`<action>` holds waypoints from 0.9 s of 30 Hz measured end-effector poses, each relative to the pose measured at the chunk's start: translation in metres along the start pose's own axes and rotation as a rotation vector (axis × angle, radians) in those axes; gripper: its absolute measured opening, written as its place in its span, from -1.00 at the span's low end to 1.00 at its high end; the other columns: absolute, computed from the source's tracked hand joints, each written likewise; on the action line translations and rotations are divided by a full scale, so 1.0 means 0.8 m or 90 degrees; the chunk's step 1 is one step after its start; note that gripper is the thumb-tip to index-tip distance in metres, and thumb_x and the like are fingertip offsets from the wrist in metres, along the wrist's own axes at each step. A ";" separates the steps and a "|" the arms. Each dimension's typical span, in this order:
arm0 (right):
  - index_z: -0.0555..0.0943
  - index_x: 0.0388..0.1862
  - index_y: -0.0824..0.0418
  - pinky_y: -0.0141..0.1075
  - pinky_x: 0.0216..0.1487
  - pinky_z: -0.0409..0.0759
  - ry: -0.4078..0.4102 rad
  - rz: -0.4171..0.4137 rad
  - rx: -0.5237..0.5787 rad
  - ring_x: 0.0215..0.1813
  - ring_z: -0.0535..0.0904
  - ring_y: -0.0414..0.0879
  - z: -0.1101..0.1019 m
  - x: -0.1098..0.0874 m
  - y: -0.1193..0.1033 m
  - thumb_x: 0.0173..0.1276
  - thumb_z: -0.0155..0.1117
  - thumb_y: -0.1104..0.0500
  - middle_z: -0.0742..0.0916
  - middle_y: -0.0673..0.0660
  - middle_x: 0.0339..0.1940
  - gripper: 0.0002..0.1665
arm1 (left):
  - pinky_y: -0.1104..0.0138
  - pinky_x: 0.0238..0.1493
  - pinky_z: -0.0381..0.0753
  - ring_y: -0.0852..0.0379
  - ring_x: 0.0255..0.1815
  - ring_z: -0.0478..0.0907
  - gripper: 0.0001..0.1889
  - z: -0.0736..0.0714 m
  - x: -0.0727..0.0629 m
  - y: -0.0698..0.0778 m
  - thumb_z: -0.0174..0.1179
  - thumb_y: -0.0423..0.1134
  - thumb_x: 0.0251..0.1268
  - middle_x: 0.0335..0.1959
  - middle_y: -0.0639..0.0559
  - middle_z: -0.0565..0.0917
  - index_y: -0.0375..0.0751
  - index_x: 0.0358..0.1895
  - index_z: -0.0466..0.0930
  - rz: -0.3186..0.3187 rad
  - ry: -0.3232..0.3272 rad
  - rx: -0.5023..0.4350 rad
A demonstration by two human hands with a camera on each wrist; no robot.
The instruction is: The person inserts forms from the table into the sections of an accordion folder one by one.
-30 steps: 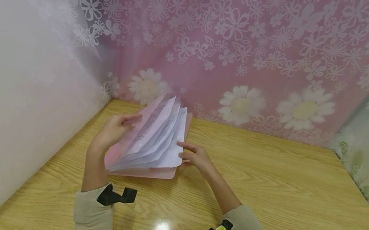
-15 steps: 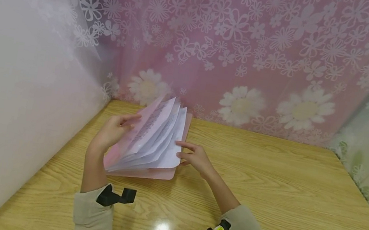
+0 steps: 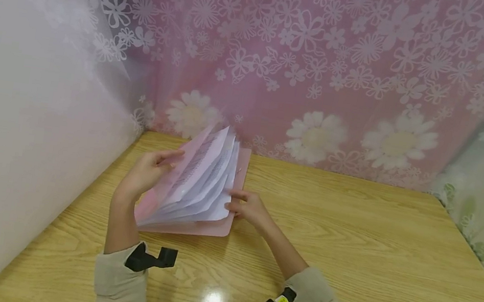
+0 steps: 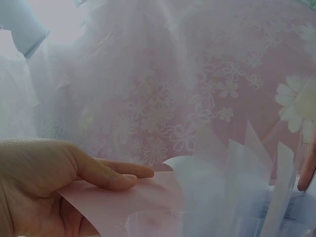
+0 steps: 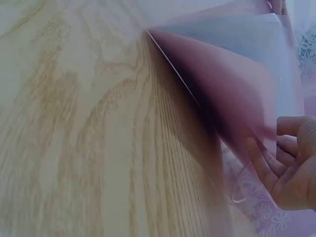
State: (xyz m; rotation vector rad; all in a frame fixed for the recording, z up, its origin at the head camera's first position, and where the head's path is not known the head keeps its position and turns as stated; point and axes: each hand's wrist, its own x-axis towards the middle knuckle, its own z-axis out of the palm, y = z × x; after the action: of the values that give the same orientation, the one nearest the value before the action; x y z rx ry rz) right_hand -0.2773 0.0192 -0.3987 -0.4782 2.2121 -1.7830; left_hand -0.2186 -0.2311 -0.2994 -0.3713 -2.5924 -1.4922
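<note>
A pink display book lies partly opened on the table, its clear pockets of printed sheets fanned upward. My left hand holds its raised front cover; in the left wrist view the thumb lies over the pink cover and fingers show beneath. At the opposite edge my right hand holds the page edges between its fingers, low near the back cover. The right wrist view shows the right hand with fingers on both sides of the pink and white sheets.
The wood-grain table extends to the right and front. A pink flowered sheet hangs behind the display book, and a whitish sheet stands along the left. Each wrist carries a black camera mount.
My right hand has shifted slightly left and down, carrying the page edges along, so more of the pink back cover shows at right. The left hand stays nearly still on the front cover.
</note>
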 end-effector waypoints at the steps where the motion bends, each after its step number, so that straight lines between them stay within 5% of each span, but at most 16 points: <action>1: 0.46 0.13 0.48 -0.10 -0.28 0.58 0.007 0.001 0.002 -0.36 0.57 -0.14 0.002 0.001 0.002 0.16 0.26 0.35 0.57 0.34 0.06 -0.47 | 0.10 0.19 0.23 -0.09 0.29 0.20 -0.59 0.000 0.000 0.000 -0.11 -0.49 0.33 0.19 -0.20 0.43 -0.39 0.25 0.34 0.001 0.001 0.000; 11: 0.53 0.05 0.47 -0.30 -0.44 0.53 0.034 0.002 -0.049 -0.42 0.52 -0.17 0.014 -0.001 0.000 0.09 0.30 0.30 0.69 0.22 -0.23 -0.50 | 0.10 0.20 0.22 -0.08 0.30 0.18 -0.59 0.004 0.002 -0.001 -0.09 -0.48 0.34 0.20 -0.20 0.42 -0.38 0.25 0.34 0.008 0.004 -0.003; 27: 0.55 0.05 0.42 -0.33 -0.35 0.53 0.045 -0.008 -0.053 -0.20 0.57 -0.10 0.014 -0.005 0.001 0.13 0.29 0.25 0.67 0.24 -0.10 -0.52 | 0.11 0.18 0.23 -0.06 0.31 0.17 -0.58 0.004 0.003 -0.004 -0.10 -0.50 0.33 0.21 -0.19 0.41 -0.38 0.25 0.35 0.000 -0.002 -0.018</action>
State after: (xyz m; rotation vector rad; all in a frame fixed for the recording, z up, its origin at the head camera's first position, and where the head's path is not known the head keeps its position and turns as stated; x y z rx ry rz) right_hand -0.2693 0.0107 -0.4023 -0.4552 2.3443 -1.7445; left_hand -0.2219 -0.2295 -0.3027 -0.3771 -2.5756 -1.5320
